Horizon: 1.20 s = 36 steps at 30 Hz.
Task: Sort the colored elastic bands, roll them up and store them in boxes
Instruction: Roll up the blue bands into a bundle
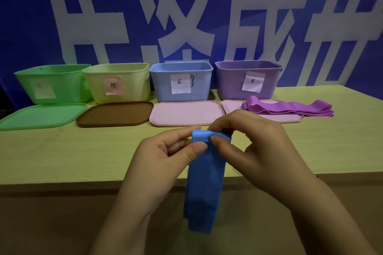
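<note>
blue band (204, 180) | long axis vertical | both hands pinch top

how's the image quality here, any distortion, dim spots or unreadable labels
Head view: wide-angle bending bows the table edge and tilts the green box outward; corners darken; light is dim with a blue cast. The hands, left and right, and the blue band look soft; the green box's label is washed out, while the blue box label reads clearly.

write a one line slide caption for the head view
Both hands, left hand and right hand, start rolling a blue band before four open boxes.
</note>
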Each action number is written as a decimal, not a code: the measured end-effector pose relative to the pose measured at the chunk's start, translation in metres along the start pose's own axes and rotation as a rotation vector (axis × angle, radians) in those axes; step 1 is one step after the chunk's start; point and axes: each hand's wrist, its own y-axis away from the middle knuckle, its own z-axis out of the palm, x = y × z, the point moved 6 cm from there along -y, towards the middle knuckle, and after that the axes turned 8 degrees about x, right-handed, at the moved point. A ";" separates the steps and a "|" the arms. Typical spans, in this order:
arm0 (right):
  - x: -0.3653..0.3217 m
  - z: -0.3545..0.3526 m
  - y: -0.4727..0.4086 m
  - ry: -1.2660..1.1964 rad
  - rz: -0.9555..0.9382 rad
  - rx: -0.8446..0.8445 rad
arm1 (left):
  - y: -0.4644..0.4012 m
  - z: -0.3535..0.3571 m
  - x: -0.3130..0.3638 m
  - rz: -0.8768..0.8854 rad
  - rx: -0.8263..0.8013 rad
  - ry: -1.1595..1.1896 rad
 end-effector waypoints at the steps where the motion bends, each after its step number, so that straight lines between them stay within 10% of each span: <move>1: 0.000 0.000 0.000 -0.004 0.002 0.005 | -0.001 0.001 -0.001 -0.004 -0.012 -0.004; 13: 0.000 0.000 0.001 0.112 -0.072 0.092 | -0.001 0.014 -0.008 -0.099 -0.156 0.129; 36: -0.012 0.008 0.008 0.302 -0.334 -0.016 | 0.005 0.014 -0.009 -0.119 0.076 0.201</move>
